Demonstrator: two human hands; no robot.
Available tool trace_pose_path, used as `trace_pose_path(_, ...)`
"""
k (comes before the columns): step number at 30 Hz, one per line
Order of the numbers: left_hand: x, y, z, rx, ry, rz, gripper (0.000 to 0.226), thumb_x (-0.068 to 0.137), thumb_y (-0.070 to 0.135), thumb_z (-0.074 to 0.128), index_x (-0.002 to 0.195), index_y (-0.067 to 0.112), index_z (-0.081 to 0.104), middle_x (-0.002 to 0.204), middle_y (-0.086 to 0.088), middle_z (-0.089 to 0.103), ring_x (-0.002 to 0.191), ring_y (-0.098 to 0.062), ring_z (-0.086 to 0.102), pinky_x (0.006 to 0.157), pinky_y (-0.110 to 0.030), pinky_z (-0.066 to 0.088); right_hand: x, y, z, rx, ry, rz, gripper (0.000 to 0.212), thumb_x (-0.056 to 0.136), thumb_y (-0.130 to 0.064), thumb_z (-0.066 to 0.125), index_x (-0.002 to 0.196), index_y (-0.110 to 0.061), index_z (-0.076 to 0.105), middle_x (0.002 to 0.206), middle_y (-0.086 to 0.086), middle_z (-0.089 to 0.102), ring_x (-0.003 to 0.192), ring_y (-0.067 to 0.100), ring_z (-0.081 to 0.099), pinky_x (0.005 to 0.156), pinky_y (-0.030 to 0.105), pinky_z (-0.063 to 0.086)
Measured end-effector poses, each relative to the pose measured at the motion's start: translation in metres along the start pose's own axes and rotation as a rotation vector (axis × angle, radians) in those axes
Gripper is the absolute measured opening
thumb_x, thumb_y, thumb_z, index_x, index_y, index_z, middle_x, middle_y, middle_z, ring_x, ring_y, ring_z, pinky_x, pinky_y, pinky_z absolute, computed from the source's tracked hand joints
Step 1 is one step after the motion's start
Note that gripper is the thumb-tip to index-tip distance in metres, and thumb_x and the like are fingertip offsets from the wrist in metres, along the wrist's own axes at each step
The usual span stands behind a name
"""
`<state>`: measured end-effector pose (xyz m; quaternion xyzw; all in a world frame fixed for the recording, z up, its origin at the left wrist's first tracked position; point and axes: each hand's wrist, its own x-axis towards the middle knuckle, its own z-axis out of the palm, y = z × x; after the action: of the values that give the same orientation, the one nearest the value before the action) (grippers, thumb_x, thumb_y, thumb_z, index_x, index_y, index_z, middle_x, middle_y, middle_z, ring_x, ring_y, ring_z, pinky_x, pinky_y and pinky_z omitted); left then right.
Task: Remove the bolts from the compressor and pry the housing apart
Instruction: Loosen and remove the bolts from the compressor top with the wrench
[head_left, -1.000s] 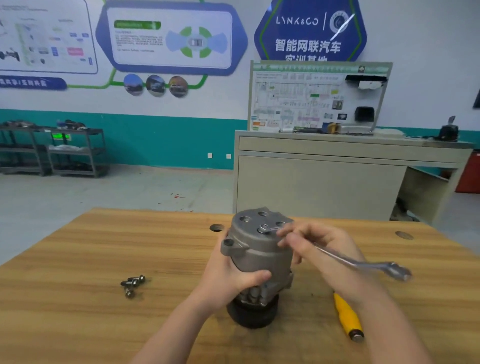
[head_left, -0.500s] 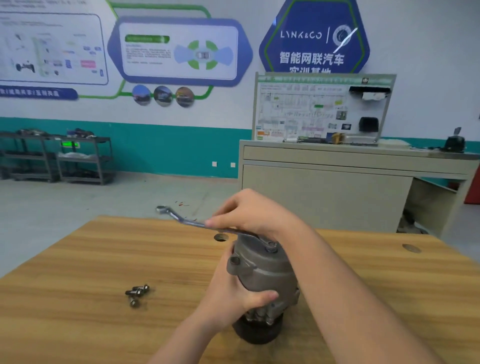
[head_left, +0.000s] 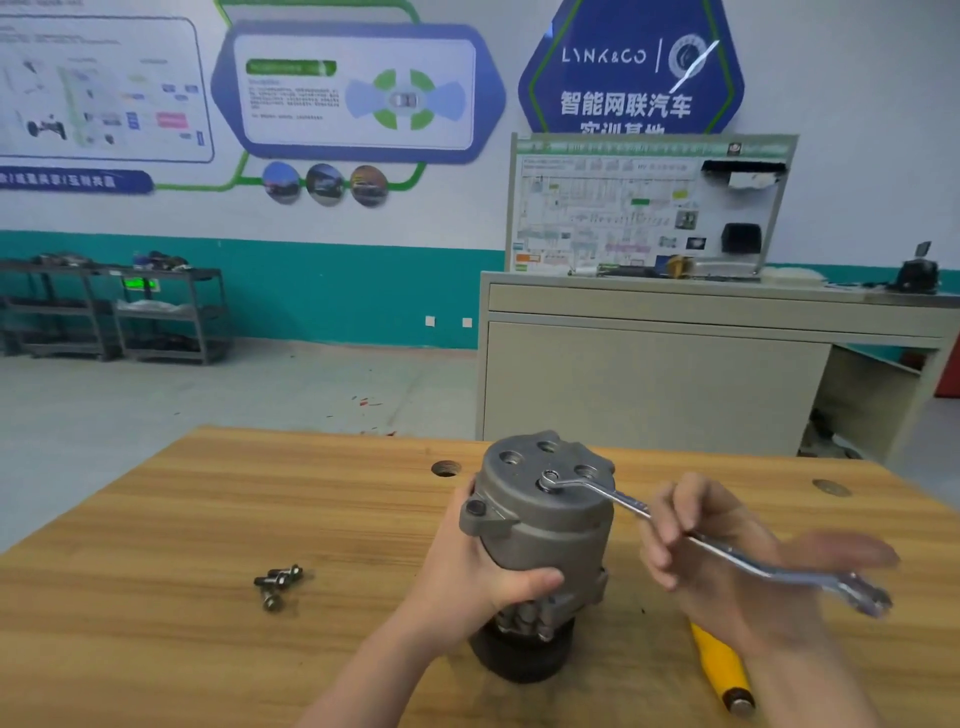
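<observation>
I see the compressor standing upright on its dark round pulley end, near the middle of the wooden table. Its body is a grey cast metal cylinder with a small lug sticking out on the left side. The flat top faces up and shows several round holes. One bolt is still seated in the top, with the ring end of a silver wrench fitted over it; the wrench handle runs out to the right and slightly down. A few loose bolts lie in a small cluster on the table, well to the left of the compressor. I see no gap in the housing.
</observation>
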<state>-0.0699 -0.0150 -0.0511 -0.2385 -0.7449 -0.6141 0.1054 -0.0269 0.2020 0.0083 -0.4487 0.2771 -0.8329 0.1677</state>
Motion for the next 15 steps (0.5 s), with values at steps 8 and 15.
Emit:
trace_pose_path(8, -0.002, 0.002, 0.002, -0.016, 0.019, 0.013, 0.094, 0.052, 0.046, 0.093, 0.129, 0.047, 0.04, 0.127, 0.027, 0.053, 0.122, 0.002, 0.052, 0.1, -0.021, 0.044, 0.021, 0.01, -0.032, 0.433, 0.6, -0.295, 0.039, 0.06, 0.009, 0.075, 0.097, 0.008, 0.064, 0.095, 0.016, 0.063, 0.083, 0.02, 0.067, 0.071, 0.021, 0.057)
trace_pose_path(15, -0.008, -0.002, 0.006, -0.041, 0.07, 0.04, 0.092, 0.052, 0.041, 0.096, 0.125, 0.052, 0.041, 0.129, 0.016, 0.058, 0.123, -0.006, 0.055, 0.097, -0.022, 0.047, 0.122, -0.007, -0.025, -0.685, 0.953, 0.471, 0.008, 0.088, 0.002, 0.062, 0.087, 0.009, 0.063, 0.063, 0.01, 0.061, 0.04, 0.006, 0.056, 0.043, 0.013, 0.048)
